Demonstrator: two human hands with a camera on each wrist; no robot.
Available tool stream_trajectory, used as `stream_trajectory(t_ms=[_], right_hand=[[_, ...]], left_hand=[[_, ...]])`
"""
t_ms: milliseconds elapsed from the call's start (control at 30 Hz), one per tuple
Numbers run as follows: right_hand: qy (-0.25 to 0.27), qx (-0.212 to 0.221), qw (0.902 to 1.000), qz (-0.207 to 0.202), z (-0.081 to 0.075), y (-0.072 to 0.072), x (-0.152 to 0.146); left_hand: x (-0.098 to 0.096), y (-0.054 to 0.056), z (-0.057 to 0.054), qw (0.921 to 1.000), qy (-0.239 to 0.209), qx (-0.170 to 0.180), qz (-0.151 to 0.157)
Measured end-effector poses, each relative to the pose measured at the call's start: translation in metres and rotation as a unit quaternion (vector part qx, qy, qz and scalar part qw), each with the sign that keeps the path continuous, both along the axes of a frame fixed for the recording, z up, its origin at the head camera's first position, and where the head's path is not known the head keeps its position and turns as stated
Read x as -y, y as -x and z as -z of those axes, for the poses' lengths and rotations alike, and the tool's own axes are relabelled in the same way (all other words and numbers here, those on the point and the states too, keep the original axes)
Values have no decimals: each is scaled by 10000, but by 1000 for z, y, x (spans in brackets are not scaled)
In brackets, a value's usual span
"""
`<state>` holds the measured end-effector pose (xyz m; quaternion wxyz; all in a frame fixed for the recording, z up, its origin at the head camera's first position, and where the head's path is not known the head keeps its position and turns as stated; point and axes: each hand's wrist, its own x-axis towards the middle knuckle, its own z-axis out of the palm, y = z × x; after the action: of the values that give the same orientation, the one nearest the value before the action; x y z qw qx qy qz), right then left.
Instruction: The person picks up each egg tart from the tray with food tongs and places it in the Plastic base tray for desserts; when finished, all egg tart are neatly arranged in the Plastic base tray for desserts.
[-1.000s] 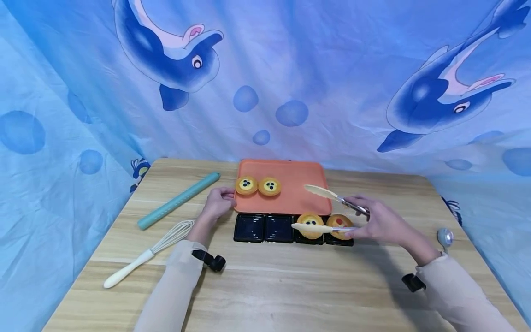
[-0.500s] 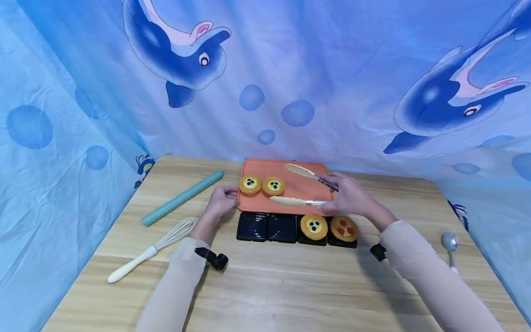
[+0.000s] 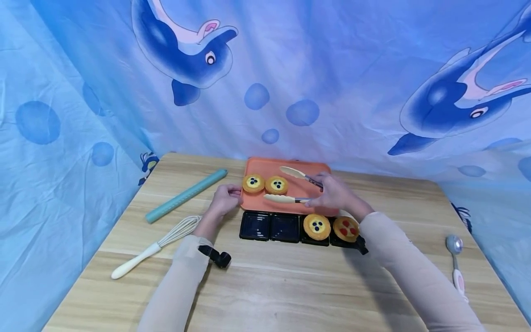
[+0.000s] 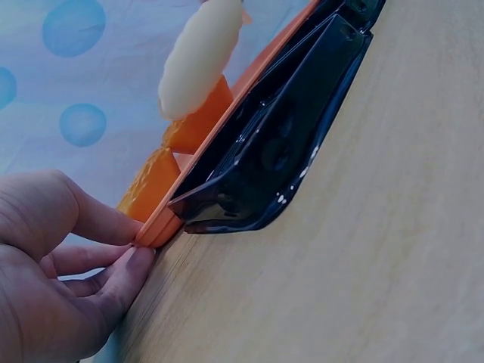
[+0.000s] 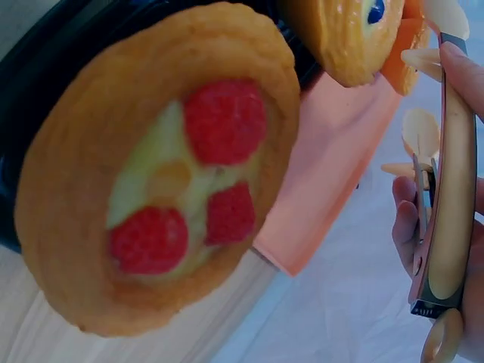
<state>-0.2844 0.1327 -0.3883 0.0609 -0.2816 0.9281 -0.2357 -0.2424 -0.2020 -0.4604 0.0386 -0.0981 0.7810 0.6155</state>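
My left hand [image 3: 225,199] pinches the left edge of an orange tray [image 3: 265,166]; thumb and fingertips meet at its rim in the left wrist view. On the tray's left part sit two tarts topped with blueberries, a left tart [image 3: 253,183] and a right tart [image 3: 276,185]. My right hand [image 3: 333,193] holds food tongs [image 3: 284,198] over the tray, their cream tips spread wide on the far and near sides of the right tart. In the right wrist view, a strawberry tart [image 5: 227,121] looms close below the wrist.
A row of black square containers [image 3: 255,226] lies along the tray's front. Its two right ones hold a blueberry tart [image 3: 317,227] and the strawberry tart. A teal rolling pin [image 3: 186,196] and a whisk [image 3: 178,230] lie left; a spoon [image 3: 454,244] lies far right.
My right hand has carried the spread tongs leftward and away from me, from above the filled containers to around the tray's right tart. My left hand keeps its place at the tray edge.
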Motion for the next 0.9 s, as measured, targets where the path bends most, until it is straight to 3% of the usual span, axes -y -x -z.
stream_trajectory(t_ms=[600,900], right_hand=[[158,-207,9992,-316,6,-1,-2],[352,21,9988,-335,-3,-5,-10]], left_hand=[[-4,-1,-5,10000,81,37,-24],[-3,-2,-2,9999,66,60,-72]])
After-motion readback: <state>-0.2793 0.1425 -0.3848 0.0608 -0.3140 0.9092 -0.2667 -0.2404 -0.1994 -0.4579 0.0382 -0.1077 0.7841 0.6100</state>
